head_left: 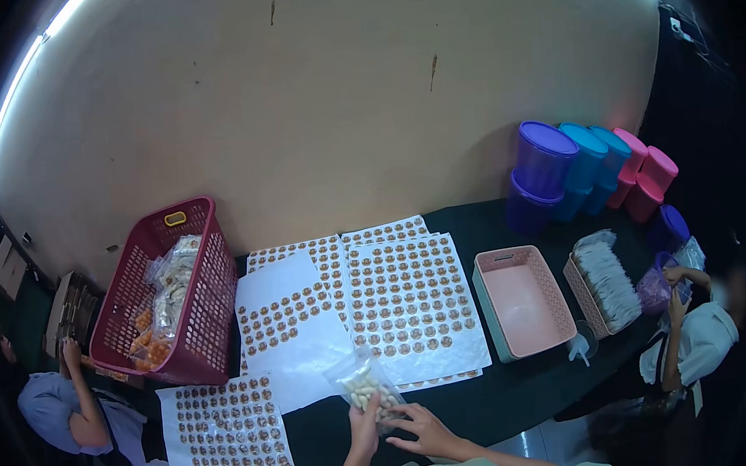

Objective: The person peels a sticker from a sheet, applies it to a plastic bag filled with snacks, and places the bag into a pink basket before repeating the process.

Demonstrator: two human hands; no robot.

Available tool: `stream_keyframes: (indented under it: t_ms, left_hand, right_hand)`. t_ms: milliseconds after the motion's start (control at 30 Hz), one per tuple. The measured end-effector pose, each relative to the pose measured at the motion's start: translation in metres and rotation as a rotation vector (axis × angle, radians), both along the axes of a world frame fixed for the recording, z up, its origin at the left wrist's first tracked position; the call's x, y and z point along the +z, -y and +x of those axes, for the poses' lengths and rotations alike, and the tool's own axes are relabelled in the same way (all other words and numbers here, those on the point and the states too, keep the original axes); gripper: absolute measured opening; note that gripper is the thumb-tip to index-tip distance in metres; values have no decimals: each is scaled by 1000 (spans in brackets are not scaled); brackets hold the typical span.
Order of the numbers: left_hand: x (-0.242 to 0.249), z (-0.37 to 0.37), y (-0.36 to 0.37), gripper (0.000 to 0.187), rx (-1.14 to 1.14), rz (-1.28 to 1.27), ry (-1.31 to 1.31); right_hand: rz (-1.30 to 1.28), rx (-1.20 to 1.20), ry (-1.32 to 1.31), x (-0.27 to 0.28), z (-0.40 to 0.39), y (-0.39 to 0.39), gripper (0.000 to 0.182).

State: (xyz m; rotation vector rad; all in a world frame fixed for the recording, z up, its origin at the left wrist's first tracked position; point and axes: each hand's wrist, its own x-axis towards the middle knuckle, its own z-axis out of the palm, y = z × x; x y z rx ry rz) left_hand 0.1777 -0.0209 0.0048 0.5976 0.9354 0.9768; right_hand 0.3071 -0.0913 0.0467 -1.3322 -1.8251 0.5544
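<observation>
A clear plastic bag of pale, finger-shaped pieces (370,387) is held up at the table's front edge. My left hand (364,428) grips its lower left side, with the thumb lying over the front. Against the bag's lower right side, my right hand (425,432) has its fingers spread, the fingertips at the plastic and the thumb apart. Just beyond the bag lie sheets of round brown stickers (411,295). One partly used sheet (285,324) shows large bare white areas. Another sticker sheet (227,430) lies to the left, along the front edge.
A maroon basket (211,303) at left holds filled bags. Right of the sheets are a pink basket (526,296), a basket of stacked packets (607,287) and a tape dispenser-like white object (580,348). Coloured tubs (548,162) stand behind. People work at both ends.
</observation>
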Motion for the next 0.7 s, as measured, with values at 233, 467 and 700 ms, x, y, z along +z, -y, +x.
stream_keyframes:
  t_ms: [233, 467, 700]
  left_hand:
    - [3, -49, -20, 28, 237, 153, -45]
    - [-7, -99, 17, 30, 414, 146, -157]
    - [-2, -81, 22, 34, 465, 7, -66]
  right_hand:
    - [-283, -545, -417, -103, 76, -71, 19]
    - [-282, -805, 61, -186, 135, -111, 35]
    - [-384, -933, 65, -208, 137, -124, 23]
